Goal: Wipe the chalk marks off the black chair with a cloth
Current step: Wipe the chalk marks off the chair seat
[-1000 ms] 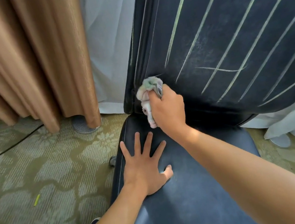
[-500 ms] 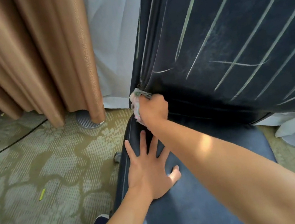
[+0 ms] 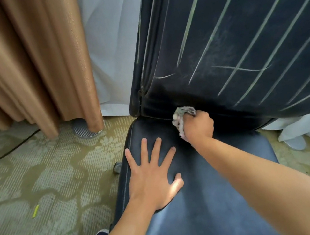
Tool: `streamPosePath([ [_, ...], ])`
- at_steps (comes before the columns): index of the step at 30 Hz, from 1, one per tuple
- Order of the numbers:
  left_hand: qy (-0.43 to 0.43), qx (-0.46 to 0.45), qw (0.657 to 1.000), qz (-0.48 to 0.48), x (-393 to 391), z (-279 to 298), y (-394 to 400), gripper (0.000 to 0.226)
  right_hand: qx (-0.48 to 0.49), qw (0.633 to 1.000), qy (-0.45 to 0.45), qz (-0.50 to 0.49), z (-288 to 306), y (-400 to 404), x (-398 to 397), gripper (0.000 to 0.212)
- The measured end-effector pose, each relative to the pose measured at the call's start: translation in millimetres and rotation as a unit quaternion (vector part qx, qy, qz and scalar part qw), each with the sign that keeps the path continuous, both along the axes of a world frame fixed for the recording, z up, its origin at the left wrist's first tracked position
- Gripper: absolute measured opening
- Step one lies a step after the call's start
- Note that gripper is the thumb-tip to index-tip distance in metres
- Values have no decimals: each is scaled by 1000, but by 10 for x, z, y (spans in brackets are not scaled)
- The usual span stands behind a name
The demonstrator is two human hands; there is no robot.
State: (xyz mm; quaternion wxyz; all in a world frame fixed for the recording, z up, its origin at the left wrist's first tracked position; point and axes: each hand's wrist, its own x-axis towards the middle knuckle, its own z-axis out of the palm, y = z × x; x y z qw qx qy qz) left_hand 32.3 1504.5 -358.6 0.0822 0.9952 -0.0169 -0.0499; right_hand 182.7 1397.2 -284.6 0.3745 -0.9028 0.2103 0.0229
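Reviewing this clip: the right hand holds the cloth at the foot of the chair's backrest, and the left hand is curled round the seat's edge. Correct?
Not quite. The head view shows the left hand lying flat with fingers spread on the seat, not curled round its edge. The right hand does hold the cloth at the foot of the backrest.

Carpeted interior, probably a hotel or function room, though the exact kind cannot be told. A black chair (image 3: 215, 199) with an upholstered seat and backrest stands on patterned olive-green carpet (image 3: 38, 188). Left of the chair hang floor-length brown curtains (image 3: 24, 63); just behind it, white sheer drapery (image 3: 112, 48). A round metal floor fitting (image 3: 84, 129) lies at the curtains' foot, left of the chair.
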Motion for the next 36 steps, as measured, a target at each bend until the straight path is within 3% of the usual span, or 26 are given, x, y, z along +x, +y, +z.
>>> streamPosePath([
  [2,15,-16,1000,4,8,21,-2,79,-71,990,-29,115,60,-111,-181,22],
  [4,24,-26,999,9,29,39,-26,76,-70,974,-47,212,177,-92,-338,20],
  [8,23,0,999,25,92,58,-65,74,44,967,-136,209,614,138,-281,21],
  [11,34,4,999,27,78,82,-55,73,23,965,-153,214,734,190,-156,29],
  [16,17,-11,999,30,57,21,-31,74,-3,993,-94,74,631,-381,103,33],
  [22,10,5,1000,29,57,19,-50,75,-62,995,-58,-52,523,-1449,248,30],
  [31,-8,6,999,36,77,-72,-15,75,-73,984,-83,-140,418,-2014,113,26],
  [36,-12,15,999,46,86,-84,-32,75,-38,958,-131,-254,382,-2428,-117,22],
])
